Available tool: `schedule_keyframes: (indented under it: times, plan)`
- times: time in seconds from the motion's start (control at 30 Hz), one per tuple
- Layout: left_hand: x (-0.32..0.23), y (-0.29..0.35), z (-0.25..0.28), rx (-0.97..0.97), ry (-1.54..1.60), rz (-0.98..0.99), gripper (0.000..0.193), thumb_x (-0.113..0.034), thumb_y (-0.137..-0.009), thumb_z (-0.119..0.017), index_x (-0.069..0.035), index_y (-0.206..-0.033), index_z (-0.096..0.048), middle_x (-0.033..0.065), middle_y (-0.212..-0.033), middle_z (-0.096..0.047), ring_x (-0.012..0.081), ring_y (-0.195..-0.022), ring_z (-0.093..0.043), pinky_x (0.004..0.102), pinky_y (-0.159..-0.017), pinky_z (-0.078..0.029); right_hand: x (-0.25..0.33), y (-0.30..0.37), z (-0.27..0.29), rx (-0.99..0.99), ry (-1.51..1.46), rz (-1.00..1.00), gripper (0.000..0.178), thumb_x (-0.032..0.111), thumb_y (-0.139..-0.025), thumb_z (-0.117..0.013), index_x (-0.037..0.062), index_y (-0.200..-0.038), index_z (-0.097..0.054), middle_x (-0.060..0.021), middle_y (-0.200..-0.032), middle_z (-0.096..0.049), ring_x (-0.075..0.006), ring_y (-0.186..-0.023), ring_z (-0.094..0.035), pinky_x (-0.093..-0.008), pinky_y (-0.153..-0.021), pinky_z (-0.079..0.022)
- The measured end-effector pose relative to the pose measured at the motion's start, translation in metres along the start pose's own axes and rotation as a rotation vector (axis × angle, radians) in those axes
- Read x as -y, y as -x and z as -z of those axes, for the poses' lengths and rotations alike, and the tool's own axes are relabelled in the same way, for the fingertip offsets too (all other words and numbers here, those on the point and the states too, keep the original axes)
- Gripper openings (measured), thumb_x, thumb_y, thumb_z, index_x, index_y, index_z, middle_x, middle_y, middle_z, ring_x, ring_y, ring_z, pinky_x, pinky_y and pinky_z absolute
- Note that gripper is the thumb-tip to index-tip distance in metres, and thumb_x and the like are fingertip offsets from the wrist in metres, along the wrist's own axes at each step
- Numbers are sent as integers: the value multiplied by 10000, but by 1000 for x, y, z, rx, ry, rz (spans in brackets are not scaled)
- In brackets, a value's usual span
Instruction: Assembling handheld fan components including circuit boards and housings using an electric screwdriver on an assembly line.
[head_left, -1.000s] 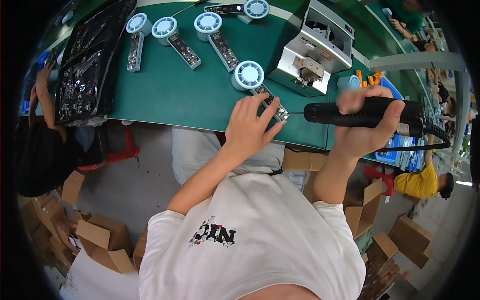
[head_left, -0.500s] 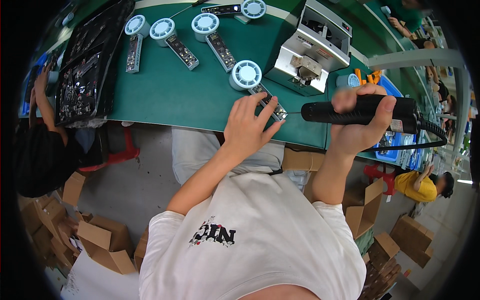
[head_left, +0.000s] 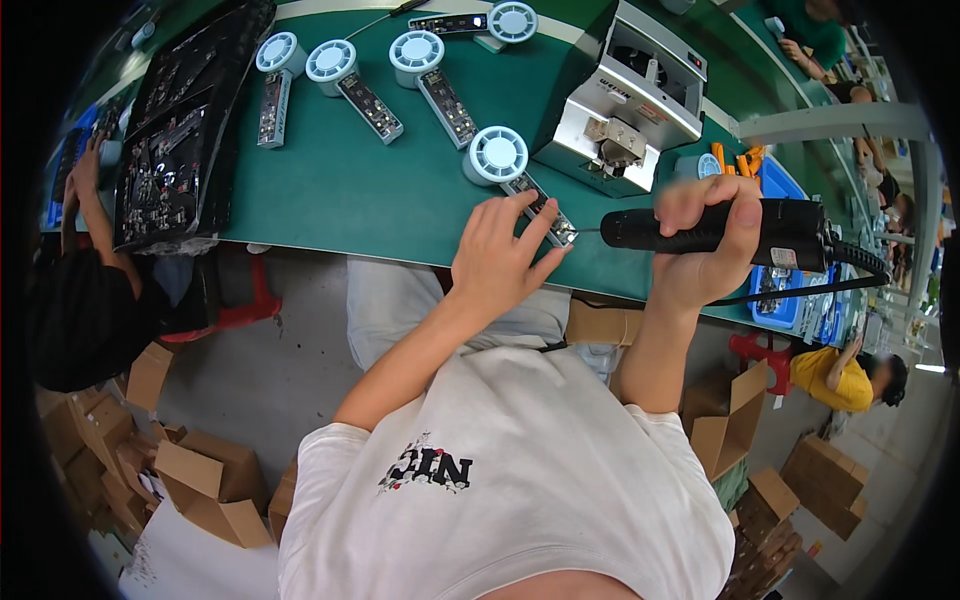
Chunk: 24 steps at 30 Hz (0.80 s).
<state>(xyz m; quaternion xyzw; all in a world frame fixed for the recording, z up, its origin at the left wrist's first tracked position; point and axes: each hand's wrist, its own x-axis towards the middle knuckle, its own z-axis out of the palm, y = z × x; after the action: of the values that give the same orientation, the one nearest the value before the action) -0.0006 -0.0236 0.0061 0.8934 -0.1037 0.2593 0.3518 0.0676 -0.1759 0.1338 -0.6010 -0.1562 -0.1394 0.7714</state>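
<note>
Light-blue plastic forms the fan unit (head_left: 517, 184), positioned beneath the fingertips of the left hand (head_left: 497, 245). Left hand: fingers partly spread and slightly bent, pressing on the circuit board in the handle; not wrapped around it. Right hand: fingers and thumb wrapped around a black corded driver (head_left: 785, 232). The bit points left from the right hand, at the near end of the handle; contact cannot be confirmed.

Status: work on this unit appears partway. The board lies in the handle, uncovered; whether its screws are seated is too small to tell. Four similar fan units (head_left: 416, 60), beyond the left hand, also show uncovered boards. A silver machine (head_left: 640, 105) stands beyond and between both hands.
</note>
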Motion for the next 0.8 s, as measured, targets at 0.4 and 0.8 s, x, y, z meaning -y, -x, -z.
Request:
schedule_keyframes:
  times: [0.4,0.8]
  plan:
    - [1,0,-1,-5,12,-9,554,-263,-752,-850,-108,-1246,-655,129,-1188,-580,286,-958,-588,397,-814,-489,-4,-11,12,353,-144,-2,407,435,-881,-638,49,-871,-510,-36,-609,-499,-129,-462,-455,-295,-526,-415]
    - [2,3,-3,-11,16,-19,577,-262,-760,-847,-99,-1275,-645,141,-1187,-589,283,-941,-607,386,-781,-495,-1,-13,8,600,-144,153,480,475,-853,-737,25,-909,-579,-20,-643,-569,-137,-484,-553,-283,-488,-460]
